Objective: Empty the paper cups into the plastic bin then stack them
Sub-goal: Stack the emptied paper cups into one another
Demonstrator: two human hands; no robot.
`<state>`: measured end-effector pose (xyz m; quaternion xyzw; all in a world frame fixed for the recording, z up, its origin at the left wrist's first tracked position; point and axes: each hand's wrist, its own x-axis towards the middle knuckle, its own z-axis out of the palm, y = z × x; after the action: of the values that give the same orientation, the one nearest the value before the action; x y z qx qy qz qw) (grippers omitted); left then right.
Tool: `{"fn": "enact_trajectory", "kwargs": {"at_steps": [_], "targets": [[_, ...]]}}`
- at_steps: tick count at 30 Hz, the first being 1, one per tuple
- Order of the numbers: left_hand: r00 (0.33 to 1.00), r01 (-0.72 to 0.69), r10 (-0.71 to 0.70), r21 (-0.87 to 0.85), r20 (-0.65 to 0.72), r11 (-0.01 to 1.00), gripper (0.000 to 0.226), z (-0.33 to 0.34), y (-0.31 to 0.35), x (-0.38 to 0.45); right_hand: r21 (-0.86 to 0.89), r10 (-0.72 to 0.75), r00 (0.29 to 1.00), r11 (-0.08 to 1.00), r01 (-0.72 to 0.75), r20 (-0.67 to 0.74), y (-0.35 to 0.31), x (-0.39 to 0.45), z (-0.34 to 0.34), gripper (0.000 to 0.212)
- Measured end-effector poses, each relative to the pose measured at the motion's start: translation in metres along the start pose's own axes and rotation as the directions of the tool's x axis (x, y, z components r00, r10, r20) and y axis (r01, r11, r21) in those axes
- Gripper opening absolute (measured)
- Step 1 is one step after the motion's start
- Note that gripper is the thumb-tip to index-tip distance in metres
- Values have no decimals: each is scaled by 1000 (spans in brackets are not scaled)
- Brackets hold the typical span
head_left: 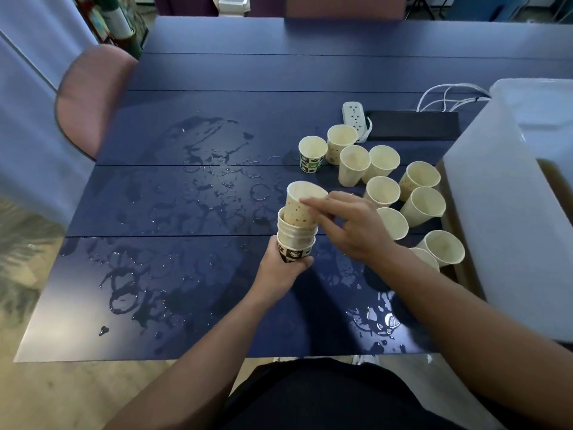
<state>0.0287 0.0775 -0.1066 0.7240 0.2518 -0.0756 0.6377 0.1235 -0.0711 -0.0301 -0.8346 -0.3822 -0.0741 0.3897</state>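
Both hands are busy at frame centre: the left hand (280, 268) is wrapped round the base of the stack (296, 240), while the dotted cup (302, 206) is pinched at its rim by the right hand (350, 225). Since the cup sits tilted in the stack's mouth, it is best straightened before being pressed down, with the stack held firm over the wet surface (173, 212). Loose cups (384, 190) are left standing right of centre, beside the plastic bin (502, 212).

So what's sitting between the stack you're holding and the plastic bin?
Head view: loose paper cups stand on the wet table between the stack and the bin, partly behind the right hand.

Wet blue table (217, 72), pink chair (90, 97) beside it.
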Motion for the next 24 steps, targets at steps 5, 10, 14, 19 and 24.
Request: {"fn": "enact_trajectory", "kwargs": {"at_steps": [5,10,14,19,24], "targets": [[1000,-10,9,-6,-13,1000,55,-3,6,5,-35,12,998,999,-10,61,-3,-8,18,24],[999,-17,16,-18,-43,1000,49,-10,5,5,189,267,962,949,-252,-55,-6,14,14,28],[999,-12,11,-21,-34,1000,50,-18,4,4,63,493,867,870,-489,-78,13,46,21,27],[999,5,-6,-15,-33,1000,50,-25,3,1,-252,519,840,844,-474,159,45,77,37,41],[999,26,-26,-11,-36,1000,48,-29,-1,-1,-466,550,777,798,-381,307,60,98,50,49]]}}
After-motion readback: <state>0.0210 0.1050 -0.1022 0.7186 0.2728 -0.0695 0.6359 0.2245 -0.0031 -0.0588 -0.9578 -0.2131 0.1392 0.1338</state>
